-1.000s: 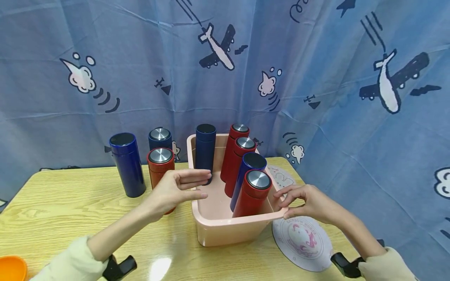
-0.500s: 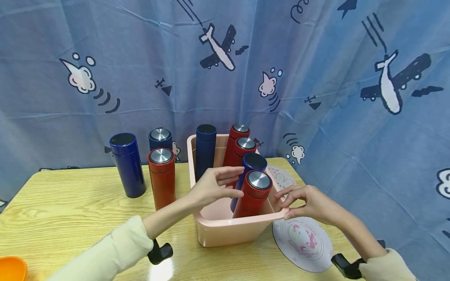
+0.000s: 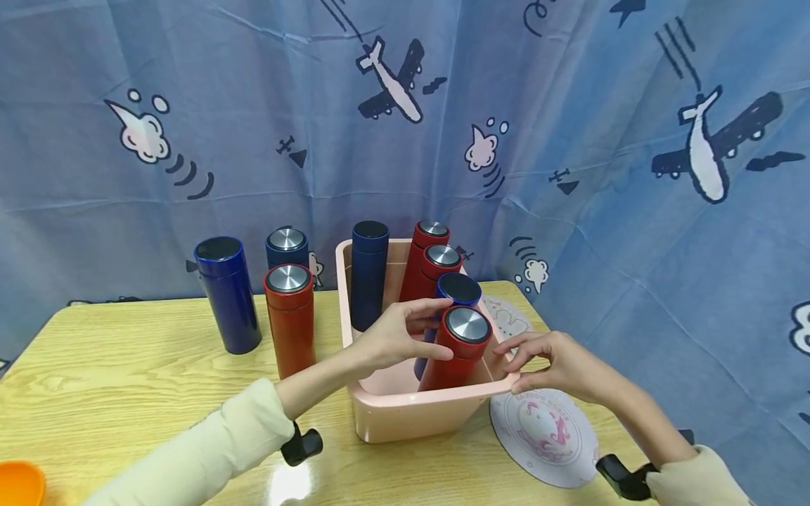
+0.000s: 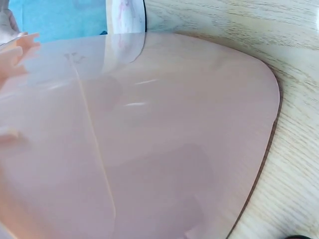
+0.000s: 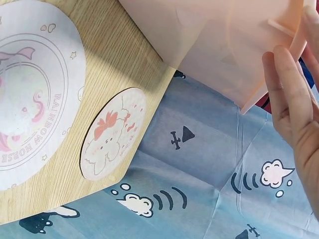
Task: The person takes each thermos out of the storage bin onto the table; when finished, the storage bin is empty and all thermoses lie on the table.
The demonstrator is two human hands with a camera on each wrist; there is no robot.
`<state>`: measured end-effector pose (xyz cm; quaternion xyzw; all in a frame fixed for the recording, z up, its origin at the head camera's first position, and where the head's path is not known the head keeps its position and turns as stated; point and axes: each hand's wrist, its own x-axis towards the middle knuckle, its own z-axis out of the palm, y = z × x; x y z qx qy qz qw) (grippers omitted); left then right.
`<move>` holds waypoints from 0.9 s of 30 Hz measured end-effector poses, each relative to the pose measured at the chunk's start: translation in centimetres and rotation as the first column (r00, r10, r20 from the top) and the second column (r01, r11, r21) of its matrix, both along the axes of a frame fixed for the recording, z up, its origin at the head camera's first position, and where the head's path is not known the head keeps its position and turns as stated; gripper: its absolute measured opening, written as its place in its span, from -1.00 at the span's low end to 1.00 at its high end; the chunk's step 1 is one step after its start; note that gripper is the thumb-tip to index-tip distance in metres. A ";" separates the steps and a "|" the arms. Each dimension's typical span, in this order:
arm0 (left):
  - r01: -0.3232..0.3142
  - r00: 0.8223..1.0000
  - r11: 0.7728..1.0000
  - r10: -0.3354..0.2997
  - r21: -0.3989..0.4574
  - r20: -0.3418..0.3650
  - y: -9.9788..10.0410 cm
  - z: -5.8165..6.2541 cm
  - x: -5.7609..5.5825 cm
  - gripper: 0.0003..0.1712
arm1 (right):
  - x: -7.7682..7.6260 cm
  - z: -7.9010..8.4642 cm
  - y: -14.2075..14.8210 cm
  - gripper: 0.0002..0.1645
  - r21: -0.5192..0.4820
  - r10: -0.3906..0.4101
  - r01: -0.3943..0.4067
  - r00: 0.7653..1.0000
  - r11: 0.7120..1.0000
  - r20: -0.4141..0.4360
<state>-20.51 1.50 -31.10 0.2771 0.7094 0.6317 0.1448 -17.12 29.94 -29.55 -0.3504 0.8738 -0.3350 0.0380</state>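
Observation:
A pale pink plastic storage bin [image 3: 418, 422] stands on the table. Inside it, a red thermos flask [image 3: 451, 372] leans nearest the front, and my left hand [image 3: 401, 334] holds its upper part, thumb in front and fingers behind. Behind it in the bin are a bright blue flask [image 3: 459, 286], two more red flasks and a dark blue flask [image 3: 369, 274]. My right hand [image 3: 549, 362] pinches the bin's right front rim, and its fingers [image 5: 289, 84] also show there in the right wrist view. The left wrist view shows mainly the bin's outer wall [image 4: 164, 129].
Left of the bin stand a red flask [image 3: 290, 320], a bright blue flask [image 3: 229, 295] and a dark blue flask [image 3: 287, 246]. Round printed mats [image 3: 544, 439] lie at the right. An orange bowl [image 3: 20, 483] sits at the left edge, and a blue curtain [image 3: 253, 140] hangs behind.
My left hand has moved right, from over the bin's left side to the front red thermos flask, and now holds it. My right hand has stayed on the rim.

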 end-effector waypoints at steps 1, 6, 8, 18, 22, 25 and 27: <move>-0.004 1.000 1.000 0.004 -0.008 -0.010 0.1 0.0 0.0 -0.25 | 0.0 0.0 0.0 -0.83 -0.002 0.001 -0.001 1.000 1.000 0.000; 0.001 0.999 0.999 -0.002 -0.037 -0.040 0.7 -0.3 0.3 -0.29 | 0.0 0.0 0.0 -0.84 0.005 0.001 -0.001 1.000 1.000 -0.004; 0.016 0.999 1.000 -0.017 -0.026 -0.038 1.0 -0.6 0.5 -0.31 | 0.0 0.1 0.1 -0.85 0.022 -0.011 0.012 1.000 1.000 -0.010; 0.107 0.992 0.994 -0.108 -0.022 -0.061 1.7 -1.0 0.9 -0.15 | 0.0 0.0 0.1 -0.85 0.028 -0.019 0.019 1.000 0.999 -0.005; 0.075 0.993 0.996 -0.080 -0.054 -0.087 1.6 -1.1 0.9 -0.17 | 0.0 -0.1 0.1 -0.86 0.015 -0.003 0.004 1.000 1.000 -0.002; 0.083 0.993 0.996 -0.085 -0.031 -0.077 1.6 -1.1 0.9 -0.19 | 0.0 -0.1 0.1 -0.85 0.006 0.007 -0.007 1.000 1.000 -0.010; 0.093 0.994 0.996 -0.094 -0.006 -0.058 1.6 -1.1 0.9 -0.18 | 0.0 -0.2 0.1 -0.85 -0.003 0.017 -0.017 1.000 1.000 -0.013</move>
